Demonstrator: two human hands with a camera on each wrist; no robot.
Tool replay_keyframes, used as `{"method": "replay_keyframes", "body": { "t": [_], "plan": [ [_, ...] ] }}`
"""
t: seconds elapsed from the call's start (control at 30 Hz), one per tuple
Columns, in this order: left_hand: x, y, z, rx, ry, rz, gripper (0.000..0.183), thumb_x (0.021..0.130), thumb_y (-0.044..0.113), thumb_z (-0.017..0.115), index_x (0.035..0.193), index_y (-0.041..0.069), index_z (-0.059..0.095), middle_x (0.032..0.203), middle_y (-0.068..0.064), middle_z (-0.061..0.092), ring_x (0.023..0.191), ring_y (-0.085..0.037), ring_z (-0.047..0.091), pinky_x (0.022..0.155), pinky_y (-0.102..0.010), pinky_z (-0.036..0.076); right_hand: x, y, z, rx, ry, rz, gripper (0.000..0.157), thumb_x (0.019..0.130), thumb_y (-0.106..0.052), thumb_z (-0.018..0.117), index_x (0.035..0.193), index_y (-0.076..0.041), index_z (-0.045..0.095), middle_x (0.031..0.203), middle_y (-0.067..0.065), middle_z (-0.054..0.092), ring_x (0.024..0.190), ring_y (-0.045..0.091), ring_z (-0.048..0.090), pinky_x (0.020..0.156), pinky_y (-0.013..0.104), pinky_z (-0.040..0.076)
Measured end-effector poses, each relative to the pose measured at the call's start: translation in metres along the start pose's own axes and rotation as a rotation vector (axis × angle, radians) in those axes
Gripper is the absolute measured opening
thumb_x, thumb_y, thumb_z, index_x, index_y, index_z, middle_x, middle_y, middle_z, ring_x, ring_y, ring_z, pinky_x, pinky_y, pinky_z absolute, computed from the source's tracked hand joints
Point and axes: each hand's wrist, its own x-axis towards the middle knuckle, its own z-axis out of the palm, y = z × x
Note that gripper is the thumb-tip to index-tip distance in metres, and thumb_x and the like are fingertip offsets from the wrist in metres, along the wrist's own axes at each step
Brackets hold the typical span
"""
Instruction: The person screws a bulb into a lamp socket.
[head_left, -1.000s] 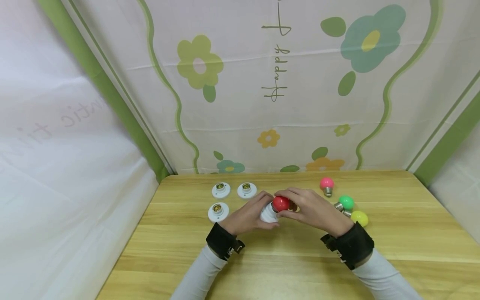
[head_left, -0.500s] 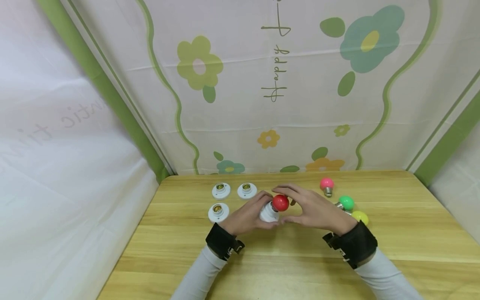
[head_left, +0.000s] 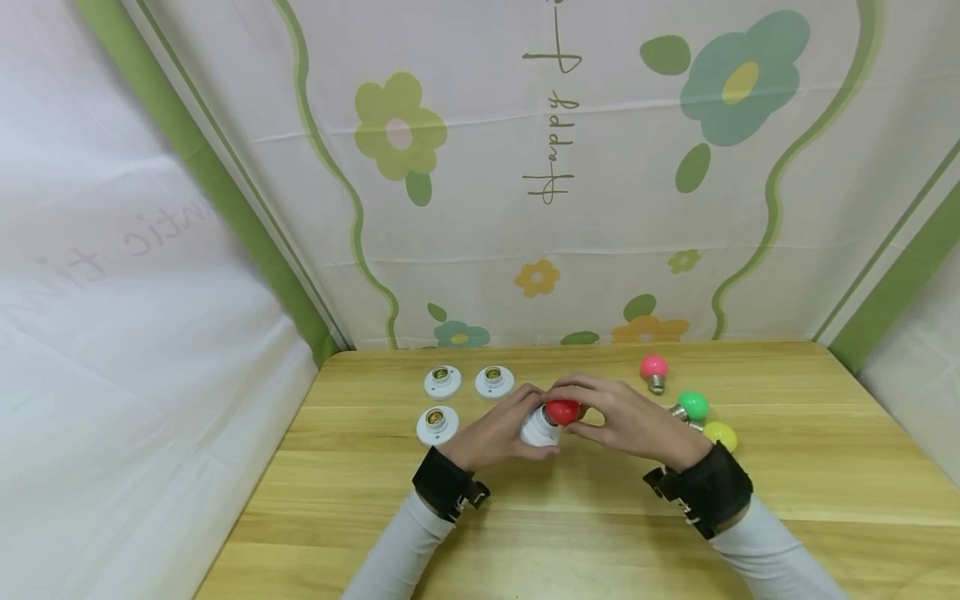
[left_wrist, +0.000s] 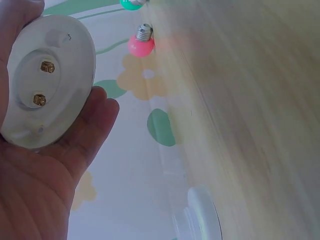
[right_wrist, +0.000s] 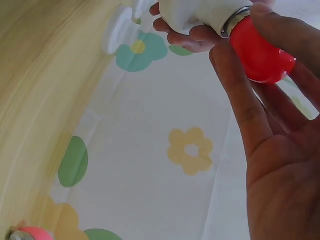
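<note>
My left hand (head_left: 495, 429) grips a round white lamp holder (head_left: 537, 429) by its rim, above the table. In the left wrist view the back of the lamp holder (left_wrist: 52, 82) shows two brass screws. A red light bulb (head_left: 562, 412) sits in the socket, tilted up to the right, with a strip of its metal base visible in the right wrist view. Around the red bulb (right_wrist: 260, 52) curl the thumb and fingers of my right hand (head_left: 626, 421). The bulb's far side is hidden by those fingers.
Several more white lamp holders, one of them at the back (head_left: 442, 382), lie left of my hands on the wooden table (head_left: 525, 533). A pink bulb (head_left: 654, 367), a green bulb (head_left: 693, 406) and a yellow bulb (head_left: 720, 437) lie to the right. A flowered cloth (head_left: 480, 208) hangs behind.
Half a second ago my right fingers were spread away from the red bulb; now they hold it again. The left hand and the lamp holder have stayed nearly in place.
</note>
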Motion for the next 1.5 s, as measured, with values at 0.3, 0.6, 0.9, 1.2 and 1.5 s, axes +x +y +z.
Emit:
{"method": "replay_keyframes", "body": {
  "t": [0.3,0.6,0.9,1.2,1.5],
  "plan": [
    [-0.0009,-0.0004,0.002,0.013,0.003,0.004,0.063,0.094,0.035,0.083,0.146,0.01,0.056,0.131,-0.002,0.057,0.112,-0.01,0.055,0.092,-0.018,0.054,0.0009,-0.0029,0.002,-0.032,-0.003,0.031,0.05,0.089,-0.014,0.088,0.135,-0.006,0.07,0.132,0.008,0.071,0.111,0.019,0.075,0.089,0.032,0.065],
    [0.0,0.001,0.0018,0.015,0.0,0.008,0.062,0.094,0.034,0.084,0.145,0.009,0.057,0.133,-0.002,0.056,0.114,-0.009,0.055,0.094,-0.018,0.054,0.0007,-0.0049,0.0034,-0.054,0.0,0.062,0.048,0.091,-0.017,0.087,0.134,-0.006,0.07,0.125,0.007,0.074,0.102,0.015,0.076,0.084,0.029,0.065],
    [0.0017,0.0027,0.0028,0.014,-0.019,0.021,0.058,0.094,0.033,0.084,0.14,0.007,0.058,0.135,-0.003,0.056,0.117,-0.01,0.055,0.097,-0.016,0.054,0.0003,-0.004,0.0042,-0.082,-0.008,0.088,0.047,0.091,-0.024,0.086,0.129,0.0,0.071,0.115,0.009,0.078,0.093,0.014,0.076,0.076,0.025,0.063],
    [0.0028,0.004,0.0034,0.007,-0.031,0.021,0.058,0.095,0.031,0.083,0.14,0.006,0.057,0.135,-0.004,0.055,0.117,-0.011,0.054,0.097,-0.015,0.053,0.0021,-0.0032,0.0037,-0.038,-0.042,0.11,0.034,0.097,-0.027,0.08,0.121,-0.004,0.071,0.103,0.003,0.077,0.083,0.003,0.07,0.07,0.02,0.06],
    [0.0019,0.0052,0.0037,0.03,-0.034,0.017,0.056,0.095,0.032,0.083,0.137,0.007,0.057,0.134,-0.004,0.054,0.116,-0.01,0.053,0.095,-0.015,0.053,0.0026,-0.0024,0.0041,-0.029,-0.067,0.15,0.027,0.099,-0.031,0.078,0.111,-0.008,0.071,0.086,-0.005,0.071,0.068,-0.005,0.058,0.059,0.014,0.052]
  ]
}}
